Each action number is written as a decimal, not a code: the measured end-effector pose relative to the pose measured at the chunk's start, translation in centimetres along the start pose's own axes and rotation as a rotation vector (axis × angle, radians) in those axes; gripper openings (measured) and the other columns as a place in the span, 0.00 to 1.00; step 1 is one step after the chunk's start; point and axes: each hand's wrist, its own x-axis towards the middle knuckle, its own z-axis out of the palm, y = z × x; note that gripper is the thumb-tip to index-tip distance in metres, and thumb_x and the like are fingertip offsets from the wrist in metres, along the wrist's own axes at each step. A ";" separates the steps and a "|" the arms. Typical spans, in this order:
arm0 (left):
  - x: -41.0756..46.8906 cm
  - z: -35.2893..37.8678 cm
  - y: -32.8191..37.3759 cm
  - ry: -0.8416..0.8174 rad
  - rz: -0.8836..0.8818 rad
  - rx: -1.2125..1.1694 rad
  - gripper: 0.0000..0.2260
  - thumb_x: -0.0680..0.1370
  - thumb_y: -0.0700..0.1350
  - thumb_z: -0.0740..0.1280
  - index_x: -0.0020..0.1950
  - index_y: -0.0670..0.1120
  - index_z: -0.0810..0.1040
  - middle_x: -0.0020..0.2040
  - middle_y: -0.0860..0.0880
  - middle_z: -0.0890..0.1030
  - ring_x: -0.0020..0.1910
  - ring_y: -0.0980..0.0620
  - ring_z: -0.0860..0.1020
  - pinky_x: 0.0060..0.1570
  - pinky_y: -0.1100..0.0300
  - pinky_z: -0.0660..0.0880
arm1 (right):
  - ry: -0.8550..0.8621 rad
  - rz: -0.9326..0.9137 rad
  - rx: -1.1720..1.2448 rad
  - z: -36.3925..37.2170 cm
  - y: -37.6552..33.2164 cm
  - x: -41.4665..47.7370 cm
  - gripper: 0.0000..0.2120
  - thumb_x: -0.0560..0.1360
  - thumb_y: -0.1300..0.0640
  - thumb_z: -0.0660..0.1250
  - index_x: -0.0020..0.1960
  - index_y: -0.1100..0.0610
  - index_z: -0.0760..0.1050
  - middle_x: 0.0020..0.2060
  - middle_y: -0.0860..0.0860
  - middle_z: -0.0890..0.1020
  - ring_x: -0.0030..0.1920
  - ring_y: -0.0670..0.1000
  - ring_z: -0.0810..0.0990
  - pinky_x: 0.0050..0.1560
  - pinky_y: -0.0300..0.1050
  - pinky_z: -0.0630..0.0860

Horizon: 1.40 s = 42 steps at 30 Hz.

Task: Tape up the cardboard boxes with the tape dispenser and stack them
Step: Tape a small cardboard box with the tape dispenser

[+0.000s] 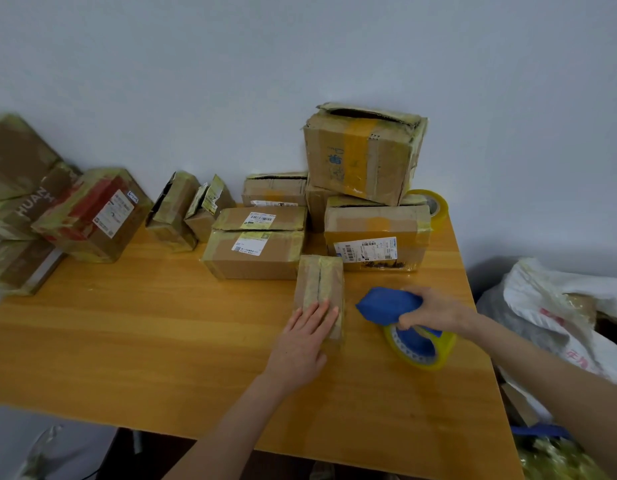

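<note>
A small narrow cardboard box (320, 285) lies on the wooden table (161, 334), its top seam facing up. My left hand (305, 337) rests flat on its near end with fingers straight. To its right, my right hand (435, 308) grips a blue tape dispenser (386, 304) that carries a yellowish tape roll (421, 348) and sits on the table. Behind stand several taped boxes: two stacked flat ones (255, 244), a labelled one (376, 237) and a large box (364, 154) on top of it.
More boxes stand at the left, one with red print (92, 213) and two small tilted ones (189, 209). A spare tape roll (433, 204) sits at the back right corner. White bags (556, 306) lie beyond the table's right edge. A wall runs behind.
</note>
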 end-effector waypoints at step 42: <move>-0.6 -0.3 -2.7 0.309 -0.630 -0.985 0.16 0.76 0.48 0.70 0.62 0.44 0.78 0.42 0.51 0.82 0.42 0.54 0.81 0.47 0.55 0.81 | 0.253 -0.196 -0.001 10.3 -7.3 -0.8 0.36 0.77 0.51 0.69 0.78 0.51 0.54 0.38 0.44 0.76 0.38 0.42 0.76 0.35 0.32 0.70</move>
